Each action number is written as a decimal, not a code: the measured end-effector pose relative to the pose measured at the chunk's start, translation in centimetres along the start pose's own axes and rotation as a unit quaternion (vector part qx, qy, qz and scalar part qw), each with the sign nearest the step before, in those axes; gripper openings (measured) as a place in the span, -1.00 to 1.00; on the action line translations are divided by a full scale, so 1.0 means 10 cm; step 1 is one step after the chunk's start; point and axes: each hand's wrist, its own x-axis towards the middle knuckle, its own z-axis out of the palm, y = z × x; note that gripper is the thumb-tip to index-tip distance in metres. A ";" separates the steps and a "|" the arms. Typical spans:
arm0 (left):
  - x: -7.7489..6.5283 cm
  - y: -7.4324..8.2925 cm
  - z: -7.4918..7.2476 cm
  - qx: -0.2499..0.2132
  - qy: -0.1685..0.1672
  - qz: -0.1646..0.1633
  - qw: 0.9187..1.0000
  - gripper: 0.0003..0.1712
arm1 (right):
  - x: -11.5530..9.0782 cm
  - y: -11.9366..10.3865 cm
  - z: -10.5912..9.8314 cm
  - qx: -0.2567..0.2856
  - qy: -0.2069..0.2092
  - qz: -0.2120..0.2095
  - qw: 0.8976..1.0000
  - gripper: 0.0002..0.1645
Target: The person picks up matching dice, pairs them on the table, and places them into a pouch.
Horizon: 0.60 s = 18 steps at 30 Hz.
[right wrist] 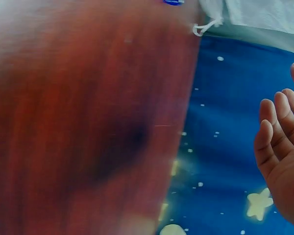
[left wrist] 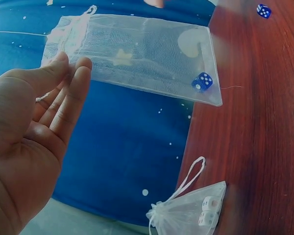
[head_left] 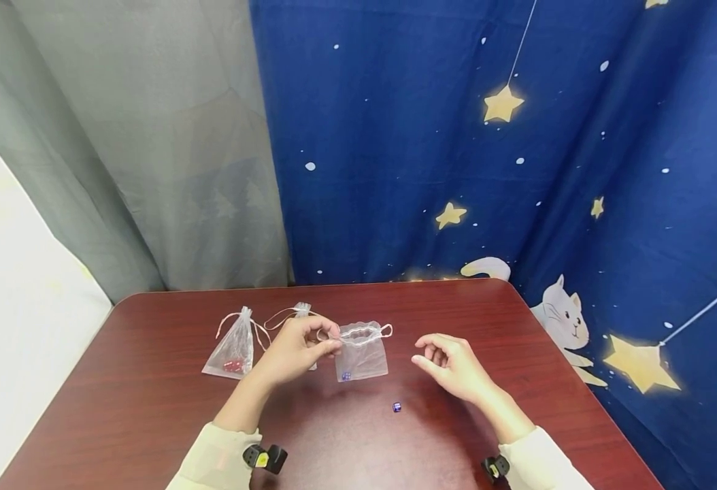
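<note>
My left hand [head_left: 305, 347] pinches the top edge of a sheer white drawstring bag [head_left: 364, 361] between thumb and fingers. A single blue die [left wrist: 202, 82] sits in the bag's bottom corner. The bag hangs with its gathered mouth at the top and a cord loop sticking out to the right. To the right of the bag, my right hand [head_left: 453, 367] is held over the table with fingers loosely bent and nothing in them. Another blue die [head_left: 397, 407] lies on the table between the two hands, nearer the front.
On the left stands a closed sheer bag [head_left: 236, 350] with red dice inside. A second closed bag [left wrist: 186, 213], holding white dice, lies partly behind my left hand. The reddish-brown table [head_left: 150, 422] meets a blue star-patterned curtain [head_left: 395, 136] and a grey one [head_left: 169, 136].
</note>
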 end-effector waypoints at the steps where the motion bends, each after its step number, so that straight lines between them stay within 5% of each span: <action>1: 0.00 0.00 0.00 0.000 -0.001 0.002 1.000 -0.90 | -0.03 0.01 0.02 0.001 -0.008 0.002 1.000 -0.74; 18: -0.02 -0.01 0.02 -0.005 -0.008 0.009 1.000 -0.89 | -0.27 0.13 0.26 0.038 -0.157 -0.004 0.987 -0.75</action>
